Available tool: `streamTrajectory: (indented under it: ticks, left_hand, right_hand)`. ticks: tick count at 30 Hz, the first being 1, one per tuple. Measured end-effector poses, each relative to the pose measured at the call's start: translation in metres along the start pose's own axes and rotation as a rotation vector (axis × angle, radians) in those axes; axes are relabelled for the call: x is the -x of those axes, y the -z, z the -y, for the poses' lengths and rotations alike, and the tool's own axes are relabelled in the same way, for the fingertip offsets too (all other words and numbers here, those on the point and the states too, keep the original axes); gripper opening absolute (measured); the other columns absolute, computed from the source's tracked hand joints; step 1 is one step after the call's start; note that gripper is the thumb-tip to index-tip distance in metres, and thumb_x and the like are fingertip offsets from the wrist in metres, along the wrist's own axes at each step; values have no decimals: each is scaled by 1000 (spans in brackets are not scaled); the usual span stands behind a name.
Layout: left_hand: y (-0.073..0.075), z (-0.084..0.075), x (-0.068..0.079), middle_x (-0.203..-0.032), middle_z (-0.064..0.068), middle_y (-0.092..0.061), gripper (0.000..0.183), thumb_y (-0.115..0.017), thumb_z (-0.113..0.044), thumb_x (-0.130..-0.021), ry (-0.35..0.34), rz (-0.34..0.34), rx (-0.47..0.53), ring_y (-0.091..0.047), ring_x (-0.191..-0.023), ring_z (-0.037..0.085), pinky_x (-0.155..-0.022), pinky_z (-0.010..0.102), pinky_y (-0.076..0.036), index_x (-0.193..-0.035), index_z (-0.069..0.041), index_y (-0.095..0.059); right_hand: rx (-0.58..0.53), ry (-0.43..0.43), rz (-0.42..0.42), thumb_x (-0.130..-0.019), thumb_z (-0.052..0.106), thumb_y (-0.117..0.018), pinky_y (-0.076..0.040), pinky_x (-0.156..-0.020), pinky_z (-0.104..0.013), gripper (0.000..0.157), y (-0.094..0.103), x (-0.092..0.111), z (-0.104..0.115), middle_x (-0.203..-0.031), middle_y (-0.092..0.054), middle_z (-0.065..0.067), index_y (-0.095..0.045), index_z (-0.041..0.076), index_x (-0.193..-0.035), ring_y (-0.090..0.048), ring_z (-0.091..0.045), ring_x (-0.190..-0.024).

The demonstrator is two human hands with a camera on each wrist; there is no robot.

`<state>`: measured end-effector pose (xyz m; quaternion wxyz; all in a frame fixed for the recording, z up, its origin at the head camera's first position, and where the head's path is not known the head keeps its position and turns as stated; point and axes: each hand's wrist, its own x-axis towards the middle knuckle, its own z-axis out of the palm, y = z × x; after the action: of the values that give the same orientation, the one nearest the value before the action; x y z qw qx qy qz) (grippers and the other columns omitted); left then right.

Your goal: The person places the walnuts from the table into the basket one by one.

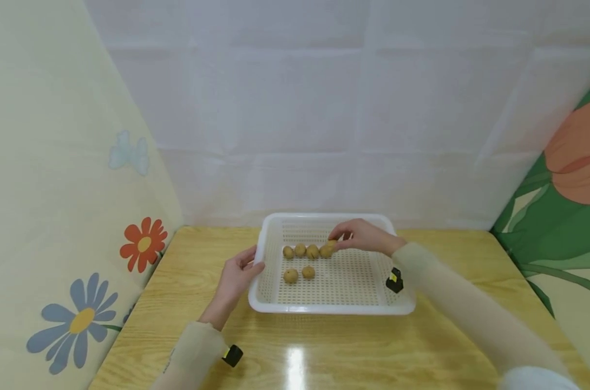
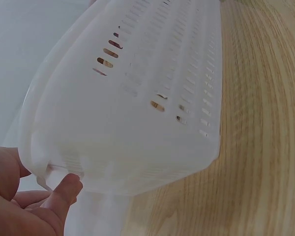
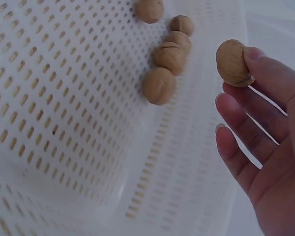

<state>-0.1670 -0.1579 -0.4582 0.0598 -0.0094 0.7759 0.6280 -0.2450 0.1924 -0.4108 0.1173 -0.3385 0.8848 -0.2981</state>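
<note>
A white perforated plastic basket [image 1: 331,309] sits on the wooden table with several walnuts inside. Four of them form a row [image 1: 312,251] along the back half, and two walnuts [image 1: 290,275] lie nearer the front left. My right hand [image 1: 365,236] reaches over the basket. Between thumb and fingertips it pinches another walnut [image 3: 232,63], held above the right end of the back row; its other fingers are spread, as the right wrist view shows. At the basket's left end my left hand [image 1: 236,275] grips the rim, thumb [image 2: 64,194] against the edge.
The wooden table [image 1: 217,244] extends on every side of the basket. Behind it hangs a creased white cloth [image 1: 295,108]; a flowered panel [image 1: 41,216] stands at the left, and another [image 1: 568,179] at the right. Each wrist carries a small black device [image 1: 233,355].
</note>
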Motion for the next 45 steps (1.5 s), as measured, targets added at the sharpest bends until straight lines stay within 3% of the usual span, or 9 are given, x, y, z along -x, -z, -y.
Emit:
streamTrajectory:
  ticks: [3,12,18,23,31,37,45]
  left_hand:
    - [-1,0,1,-149,28,-54,61,-68,-8,-100,-1,6,5,-59,-131,41,-99,43,-58,-155,4,-43]
    - [-4,-3,5,-148,27,-54,60,-67,-7,-100,2,7,7,-59,-131,41,-101,43,-57,-154,4,-44]
    - [-5,-3,5,-150,26,-54,60,-67,-6,-100,9,-1,18,-58,-132,40,-103,44,-56,-154,4,-44]
    - [-4,-3,6,-151,27,-53,61,-67,-7,-100,13,5,29,-57,-134,41,-104,45,-55,-155,4,-43]
    - [-4,-3,5,-151,26,-53,61,-68,-9,-100,5,5,35,-58,-133,40,-103,45,-55,-155,3,-43]
    - [-3,-4,4,-150,26,-53,62,-69,-11,-101,13,0,31,-58,-133,40,-102,45,-56,-155,3,-43]
    - [-1,-3,3,-151,26,-53,62,-69,-11,-100,14,-2,28,-58,-133,40,-103,46,-55,-155,3,-43]
  right_hand:
    - [-4,5,44,-98,19,-75,-58,-88,-34,21,-12,-8,-3,-114,-76,-2,-77,9,-117,-68,-11,-95]
    - [5,-95,160,-96,26,-77,-56,-86,-30,24,-44,-18,-8,-102,-73,9,-76,14,-117,-64,-7,-92]
    - [-3,-100,176,-95,21,-78,-57,-93,-31,21,-53,-21,-8,-106,-75,6,-76,12,-114,-66,-7,-95]
    - [-16,-94,186,-96,20,-77,-56,-90,-27,20,-54,-21,-9,-106,-75,4,-76,10,-114,-66,-5,-93]
    - [10,-66,144,-97,18,-74,-57,-87,-30,22,-40,-17,-13,-107,-74,4,-75,8,-117,-66,-10,-96]
    - [49,-62,97,-101,22,-71,-57,-89,-35,20,-17,-12,-3,-111,-75,1,-76,12,-117,-67,-12,-99]
    - [58,-35,60,-102,21,-69,-59,-90,-37,24,5,5,5,-119,-74,-5,-74,8,-121,-69,-14,-99]
